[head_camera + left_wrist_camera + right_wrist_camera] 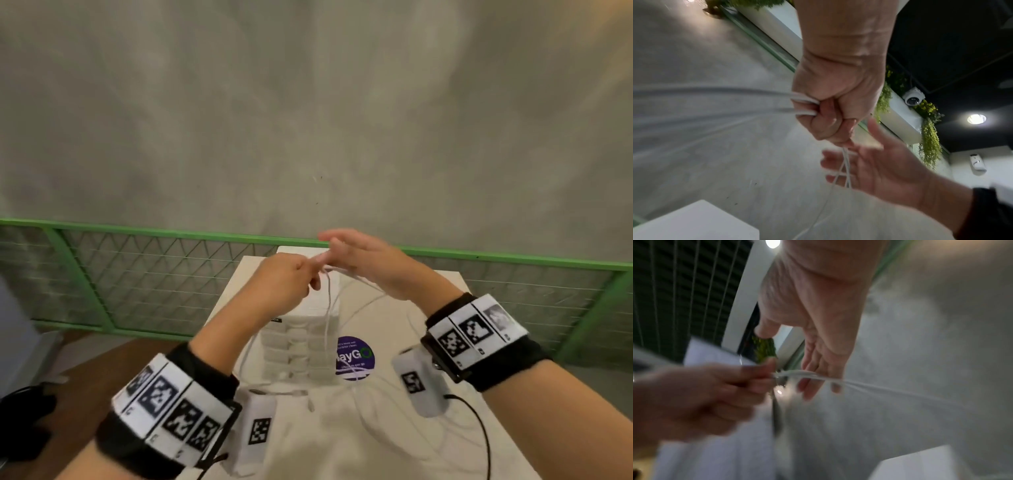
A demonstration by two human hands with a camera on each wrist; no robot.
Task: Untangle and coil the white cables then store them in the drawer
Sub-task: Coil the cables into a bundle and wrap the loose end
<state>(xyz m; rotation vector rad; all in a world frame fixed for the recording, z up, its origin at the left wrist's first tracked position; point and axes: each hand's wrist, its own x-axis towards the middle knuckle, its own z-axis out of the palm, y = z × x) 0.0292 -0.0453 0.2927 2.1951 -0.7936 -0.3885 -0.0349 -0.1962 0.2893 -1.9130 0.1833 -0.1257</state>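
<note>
Above the tabletop (394, 442), our left hand (279, 284) clamps the cables (329, 308) taut; right hand (370, 265), fingers apart, combs through the strands.

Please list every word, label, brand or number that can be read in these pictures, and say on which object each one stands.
"ayGO": large letters on the round purple sticker on the white table; the start of the word is hidden behind the white drawer unit.
Small white lines above and below it on the sticker: too blurred to read.
Small black label on the drawer unit: too small to read.
Wrist bands and white tags: only black-and-white square codes, no words.
Wrist views: no text.
</note>
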